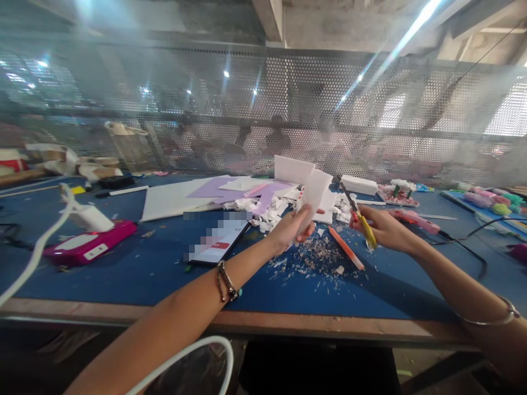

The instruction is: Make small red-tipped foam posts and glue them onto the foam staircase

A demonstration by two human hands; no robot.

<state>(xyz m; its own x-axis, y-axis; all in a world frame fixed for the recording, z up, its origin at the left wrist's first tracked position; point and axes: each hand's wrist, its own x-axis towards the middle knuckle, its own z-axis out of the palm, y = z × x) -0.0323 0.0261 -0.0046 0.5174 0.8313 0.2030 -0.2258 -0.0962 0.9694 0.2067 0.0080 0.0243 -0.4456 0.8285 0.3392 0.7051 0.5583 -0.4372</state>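
Observation:
Over the middle of the blue table, my left hand (290, 227) is closed around a white foam sheet (315, 192), which stands upright in its grip. Behind that sheet rises another pale sheet (293, 169); whether it is also held I cannot tell. To the right, my right hand (381, 225) grips yellow-handled scissors (365, 227), their blades pointing up and away, apart from the foam. Whether the blades are parted is unclear. Beneath and between the hands lie an orange utility knife (346, 248) and many small scraps (317, 255).
White offcuts (267, 219) are heaped beside purple sheets (209, 187) and a large white board (173, 198). A phone (220, 241) lies left of my left hand. Farther left sits a magenta power strip (93, 244) with a white cable. A pink glue gun (424, 220) rests at right.

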